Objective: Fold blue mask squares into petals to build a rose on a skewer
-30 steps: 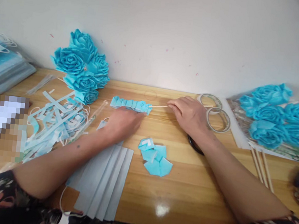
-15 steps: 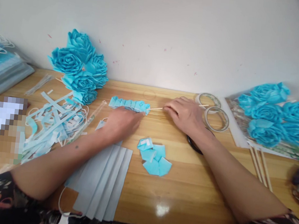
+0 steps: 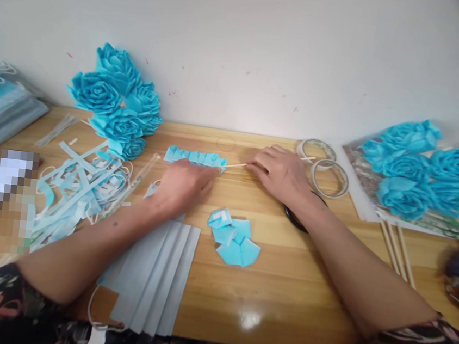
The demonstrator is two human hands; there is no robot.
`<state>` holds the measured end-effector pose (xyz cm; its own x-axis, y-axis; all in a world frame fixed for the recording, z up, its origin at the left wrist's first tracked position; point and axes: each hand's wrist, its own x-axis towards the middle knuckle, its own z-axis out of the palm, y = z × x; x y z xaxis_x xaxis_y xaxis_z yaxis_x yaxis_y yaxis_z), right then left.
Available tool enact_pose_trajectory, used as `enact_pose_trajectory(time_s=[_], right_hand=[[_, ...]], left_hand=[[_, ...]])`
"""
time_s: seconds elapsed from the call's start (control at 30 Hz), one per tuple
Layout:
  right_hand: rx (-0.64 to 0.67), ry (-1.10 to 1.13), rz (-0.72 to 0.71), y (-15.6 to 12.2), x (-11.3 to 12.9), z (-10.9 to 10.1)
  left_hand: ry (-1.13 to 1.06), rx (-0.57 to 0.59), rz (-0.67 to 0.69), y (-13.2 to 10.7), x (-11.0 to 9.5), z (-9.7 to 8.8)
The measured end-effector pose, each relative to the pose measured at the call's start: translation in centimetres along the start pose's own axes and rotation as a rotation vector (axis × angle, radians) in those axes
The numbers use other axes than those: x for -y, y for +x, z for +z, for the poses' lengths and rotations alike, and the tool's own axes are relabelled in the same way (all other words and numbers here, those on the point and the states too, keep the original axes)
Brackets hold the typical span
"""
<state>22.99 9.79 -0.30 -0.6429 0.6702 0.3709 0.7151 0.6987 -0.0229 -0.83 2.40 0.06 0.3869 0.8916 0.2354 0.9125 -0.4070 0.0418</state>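
Observation:
A pleated blue strip of mask fabric (image 3: 196, 158) lies across the middle of the table. My left hand (image 3: 185, 186) covers its lower edge, fingers closed at its right end, where a thin wooden stick (image 3: 236, 165) meets it. The stick runs into my right hand (image 3: 281, 172), which pinches it between thumb and fingers; its other end pokes out past the knuckles towards the tape rolls. Nearer me lie several folded blue fabric pieces (image 3: 240, 248), joined together. Pale blue face masks (image 3: 161, 280) are spread beneath my left forearm.
Blue fabric roses (image 3: 124, 101) stand back left, with more roses (image 3: 408, 169) at right. Fabric scraps and ear loops (image 3: 83, 195) are heaped at left. Tape rolls (image 3: 330, 179), a black ring-shaped object (image 3: 292, 217) partly under my right arm, and loose sticks (image 3: 397, 252) lie at right.
The whole view has shifted slightly, so things sit a little further left. Both hands keep nearly the same places at the strip and the stick.

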Motion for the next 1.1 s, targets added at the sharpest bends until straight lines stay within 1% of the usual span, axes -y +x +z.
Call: enact_pose_trajectory(time_s=[0.13, 0.2, 0.27, 0.47, 0.57, 0.9, 1.1], right_hand=[[0.012, 0.020, 0.008, 0.0, 0.1, 0.0], [0.016, 0.027, 0.012, 0.0, 0.2, 0.0], [0.011, 0.030, 0.005, 0.0, 0.2, 0.1], [-0.012, 0.027, -0.014, -0.1, 0.1, 0.2], [-0.018, 0.031, -0.021, -0.1, 0.1, 0.3], [-0.036, 0.037, -0.024, -0.1, 0.1, 0.3], [-0.040, 0.044, -0.021, -0.1, 0.3, 0.3]], left_hand=[[0.017, -0.147, -0.068, 0.1, 0.0, -0.4], [0.022, -0.175, -0.077, 0.1, 0.1, -0.4], [0.013, -0.153, -0.067, 0.1, 0.1, -0.3], [-0.004, 0.015, -0.042, 0.3, -0.3, 0.1], [0.004, 0.067, -0.040, 0.4, -0.5, 0.3], [0.078, 0.140, -0.044, 0.7, -0.7, 0.6], [0.137, 0.176, -0.063, 0.9, -1.1, 0.3]])
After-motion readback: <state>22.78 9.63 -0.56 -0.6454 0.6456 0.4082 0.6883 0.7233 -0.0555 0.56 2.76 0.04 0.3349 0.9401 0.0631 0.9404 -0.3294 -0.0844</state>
